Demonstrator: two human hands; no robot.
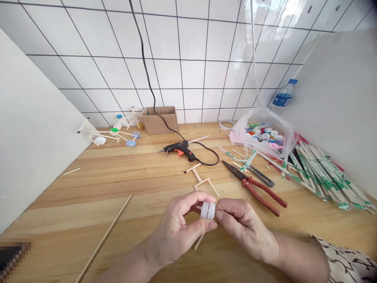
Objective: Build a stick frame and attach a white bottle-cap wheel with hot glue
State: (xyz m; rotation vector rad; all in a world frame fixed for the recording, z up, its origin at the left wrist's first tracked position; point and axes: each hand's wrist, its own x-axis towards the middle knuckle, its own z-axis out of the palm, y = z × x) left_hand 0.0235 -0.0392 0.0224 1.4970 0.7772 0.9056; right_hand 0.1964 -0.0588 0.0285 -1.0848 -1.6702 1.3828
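Two white bottle caps [207,211] sit side by side between the thumb and fingers of my left hand [179,226]. A short bit of wooden stick shows at the caps' left side. My right hand [246,226] is closed in a pinch against the caps' right side; what its fingertips grip is hidden. Below the caps a thin stick [199,241] lies near my left thumb. Just beyond my hands rests a small frame of glued sticks [202,181]. A long bare stick [104,237] lies to the left.
A black glue gun [180,149] with its cord lies mid-table. Red-handled pliers [256,188] and a utility knife [259,175] are at right, near wrapped chopsticks [326,173] and a plastic bag [241,122] of coloured caps. Stick-and-cap models [114,133] and a cardboard box [161,121] stand at the back.
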